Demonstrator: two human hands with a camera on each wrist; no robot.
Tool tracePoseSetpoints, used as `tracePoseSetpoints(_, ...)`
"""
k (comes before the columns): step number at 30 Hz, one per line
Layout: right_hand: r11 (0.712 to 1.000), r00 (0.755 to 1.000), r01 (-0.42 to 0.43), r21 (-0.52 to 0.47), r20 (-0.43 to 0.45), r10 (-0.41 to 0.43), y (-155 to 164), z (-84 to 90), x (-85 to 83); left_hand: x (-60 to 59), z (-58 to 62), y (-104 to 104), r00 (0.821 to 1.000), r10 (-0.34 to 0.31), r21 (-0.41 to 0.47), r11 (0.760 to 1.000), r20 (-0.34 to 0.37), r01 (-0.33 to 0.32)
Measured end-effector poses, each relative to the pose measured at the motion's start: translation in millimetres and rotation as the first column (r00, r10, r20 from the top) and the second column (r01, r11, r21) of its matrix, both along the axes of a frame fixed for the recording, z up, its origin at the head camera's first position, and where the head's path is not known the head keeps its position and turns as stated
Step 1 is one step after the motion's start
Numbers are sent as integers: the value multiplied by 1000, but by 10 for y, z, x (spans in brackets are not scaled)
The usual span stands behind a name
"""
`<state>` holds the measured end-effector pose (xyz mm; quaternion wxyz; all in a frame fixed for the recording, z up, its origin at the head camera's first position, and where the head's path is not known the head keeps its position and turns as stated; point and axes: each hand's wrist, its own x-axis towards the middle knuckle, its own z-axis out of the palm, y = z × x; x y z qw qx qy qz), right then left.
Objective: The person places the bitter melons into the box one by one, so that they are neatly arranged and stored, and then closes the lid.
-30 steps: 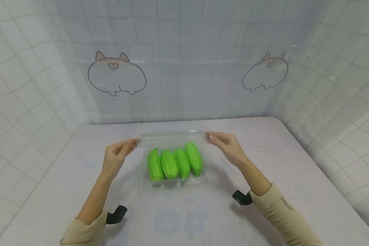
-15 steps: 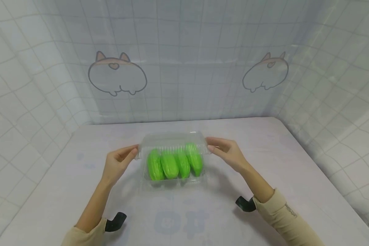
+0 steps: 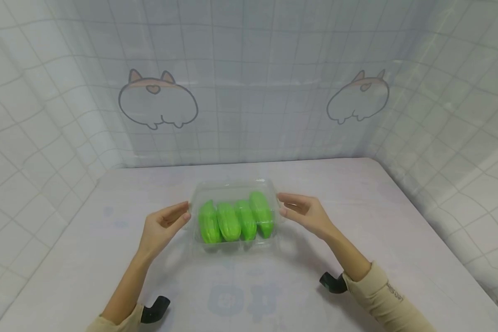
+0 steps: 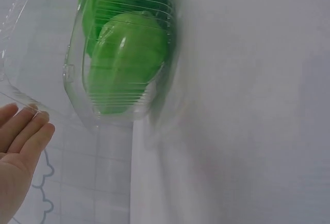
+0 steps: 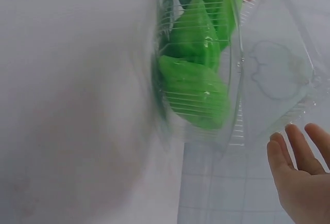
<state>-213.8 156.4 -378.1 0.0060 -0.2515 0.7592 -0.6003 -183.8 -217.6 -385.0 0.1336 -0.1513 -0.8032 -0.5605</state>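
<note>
Both hands are up at the clear plastic clamshell box [image 3: 235,216], which sits mid-desk [image 3: 357,184], a touch nearer the far edge than the person. Inside it lie four bright green gourd-like vegetables [image 3: 235,220], side by side, long ends pointing away from the person. The see-through lid [image 3: 232,188] hangs tilted over them, hinged at the back; the wrist views show it standing off the tray, not snapped down. Left hand [image 3: 163,228] at the box's left side: grip spread, fingers straight and together, tips touching the lid's edge, which the left wrist view shows resting on the fingertips [image 4: 32,116]. Right hand [image 3: 306,213] at the right side: grip open too, fingers extended toward the lid's corner; the right wrist view shows those fingers [image 5: 296,142] just beside the plastic rim, and whether they actually touch I cannot tell. Beige sleeves [image 3: 383,299] cover both forearms. Behind the desk hangs a checked curtain [image 3: 249,78] printed with cartoon animal outlines.
</note>
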Motion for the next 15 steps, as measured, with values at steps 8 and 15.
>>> tracePoseSetpoints(8, 1000, 1000, -21, 1, -12, 21, 1, -72, 40, 63, -42, -10, 1000, -11, -23, 1000, 1, 11)
tracePoseSetpoints(15, 999, 999, -40, -7, -10, 40, -3, -111, 59, 90, -120, -4, 999, 24, -22, 999, -48, -25)
